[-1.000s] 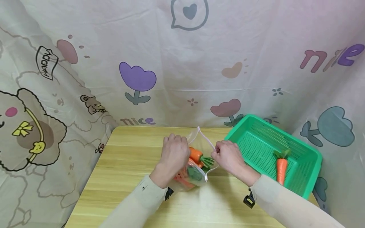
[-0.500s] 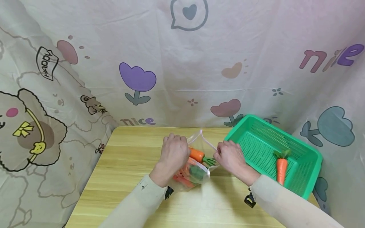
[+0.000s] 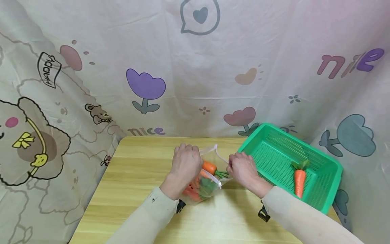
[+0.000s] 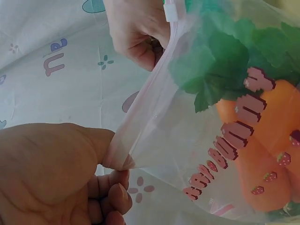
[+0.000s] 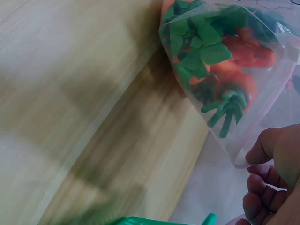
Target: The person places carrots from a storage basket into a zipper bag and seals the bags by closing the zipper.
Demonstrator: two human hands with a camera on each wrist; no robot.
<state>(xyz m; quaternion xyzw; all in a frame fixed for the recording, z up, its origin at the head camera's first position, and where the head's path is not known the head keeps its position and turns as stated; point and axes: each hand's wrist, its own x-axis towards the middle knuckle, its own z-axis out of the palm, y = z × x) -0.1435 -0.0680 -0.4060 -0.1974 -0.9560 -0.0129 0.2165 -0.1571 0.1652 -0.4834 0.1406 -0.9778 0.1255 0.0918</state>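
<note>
A clear zip slider bag (image 3: 213,193) with red printed lettering stands open-mouthed between both hands, over the table. My left hand (image 3: 186,167) pinches one side of its mouth, and in the left wrist view the thumb presses the bag's edge against the curled fingers. At the opposite side, my right hand (image 3: 243,171) pinches the other edge between thumb and fingers. Orange carrots (image 4: 262,150) with green leaves (image 4: 225,61) lie inside. One carrot (image 3: 209,166) shows at the mouth, its cut green stems (image 5: 229,108) toward the right hand. A white slider (image 4: 171,13) sits on the zip.
To the right of the bag stands a green plastic basket (image 3: 336,166) with a single leafy carrot (image 3: 300,183) in it. The wooden table (image 3: 137,169) ends at a printed cloth (image 3: 195,81) behind and at the sides.
The far corner of the bag's mouth has dropped slightly toward the table. Both hands keep their grip, with the right one shifting only a little. The carrot in the basket stays put.
</note>
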